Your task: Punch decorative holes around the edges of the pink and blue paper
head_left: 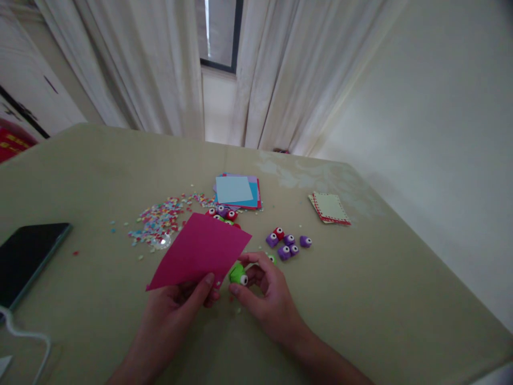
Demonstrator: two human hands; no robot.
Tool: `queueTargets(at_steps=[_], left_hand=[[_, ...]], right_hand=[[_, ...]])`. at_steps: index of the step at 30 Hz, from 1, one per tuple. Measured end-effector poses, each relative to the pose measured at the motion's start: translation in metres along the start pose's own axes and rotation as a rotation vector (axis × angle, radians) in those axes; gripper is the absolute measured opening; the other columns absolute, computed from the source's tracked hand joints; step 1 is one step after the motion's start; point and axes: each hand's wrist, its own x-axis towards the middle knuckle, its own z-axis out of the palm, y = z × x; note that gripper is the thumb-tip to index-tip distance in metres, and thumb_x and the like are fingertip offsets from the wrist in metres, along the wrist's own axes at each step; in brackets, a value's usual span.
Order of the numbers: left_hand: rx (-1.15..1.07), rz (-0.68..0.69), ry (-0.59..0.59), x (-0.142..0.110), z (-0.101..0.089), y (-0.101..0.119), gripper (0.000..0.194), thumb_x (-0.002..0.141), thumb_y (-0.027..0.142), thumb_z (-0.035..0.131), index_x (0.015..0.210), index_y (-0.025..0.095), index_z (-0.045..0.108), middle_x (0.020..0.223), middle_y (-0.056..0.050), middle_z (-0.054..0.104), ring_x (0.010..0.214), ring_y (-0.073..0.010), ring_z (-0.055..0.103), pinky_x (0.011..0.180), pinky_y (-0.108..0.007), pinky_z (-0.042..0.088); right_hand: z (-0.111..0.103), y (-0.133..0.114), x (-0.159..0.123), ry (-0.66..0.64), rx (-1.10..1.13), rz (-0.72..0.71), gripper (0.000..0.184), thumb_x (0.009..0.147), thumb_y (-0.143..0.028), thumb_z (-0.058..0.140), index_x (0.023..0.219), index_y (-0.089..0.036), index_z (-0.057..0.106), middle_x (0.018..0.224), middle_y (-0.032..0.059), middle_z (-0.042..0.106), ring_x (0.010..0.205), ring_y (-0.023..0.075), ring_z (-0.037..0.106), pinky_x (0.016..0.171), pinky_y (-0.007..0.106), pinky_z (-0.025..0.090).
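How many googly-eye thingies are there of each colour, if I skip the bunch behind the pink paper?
Purple eyed pieces: 5
Red eyed piece: 1
Green eyed pieces: 2 (one in the right hand, one partly hidden behind it)
Total: 8

no words or numbers can be read. at the left edge of the frame, a bit above the middle, a red thing (16,147) has yellow marks (8,145) that look like writing, but they are too small and blurry.
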Motion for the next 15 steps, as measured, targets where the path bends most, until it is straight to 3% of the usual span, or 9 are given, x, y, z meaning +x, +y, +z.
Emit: queueTargets(at_steps=[8, 15], left_hand=[[0.024, 0.067, -0.035, -0.0018, 0.0009, -0.0025, 0.036, 0.076, 0.056, 0.078, 0.064, 0.022, 0.078, 0.065, -0.005, 0.081, 0.062, -0.023, 0.077, 0.06, -0.025, 0.061], [0.089, 0.137, -0.004, -0.0022, 0.0013, -0.0051, 0.03, 0.077, 0.051, 0.078, 0.067, 0.022, 0.077, 0.065, -0.004, 0.08, 0.062, -0.0232, 0.078, 0.058, -0.023, 0.061]], right_hand=[[0.0025, 0.0043, -0.0004, 0.014, 0.039, 0.011, 0.044, 0.078, -0.035, 0.091, 0.115, -0.022, 0.072, 0.102, 0.004, 0.067, 0.081, 0.0166, 0.063, 0.072, 0.028, 0.054], [-0.0001, 0.0068, 0.0008, -0.03, 0.116, 0.186, 0.053, 0.069, -0.041, 0.097, 0.109, -0.022, 0.067, 0.079, -0.0007, 0.067, 0.072, 0.0166, 0.061, 0.064, 0.027, 0.047]])
